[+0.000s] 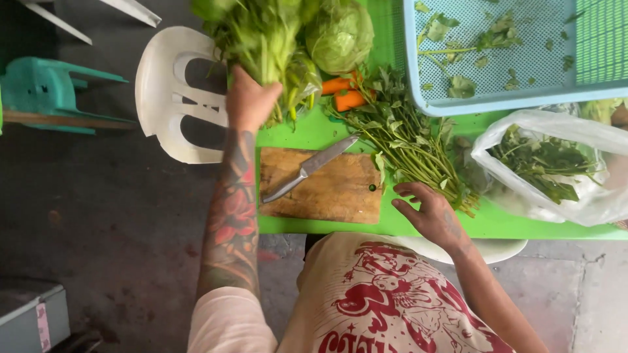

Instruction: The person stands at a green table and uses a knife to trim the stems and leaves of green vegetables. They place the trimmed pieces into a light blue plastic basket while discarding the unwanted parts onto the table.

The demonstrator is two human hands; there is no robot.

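Down close, right hand [433, 212] spread loose, gripping nothing, just beside the long-stemmed greens [409, 140] slanting away up-left. Farther out, left hand [248, 101] clenched round a leafy bunch [261, 29], lifted over the green tabletop [314, 131]. Knife [311, 168] diagonal on cutting board [327, 196], between both hands.

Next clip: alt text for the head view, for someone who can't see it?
Seen from above, the left hand grips a leafy green bunch over a green table; the right hand hovers beside long-stemmed greens. A knife lies on a wooden cutting board.

Soft, even daylight, faint shadows, sharp focus, slight edge distortion.
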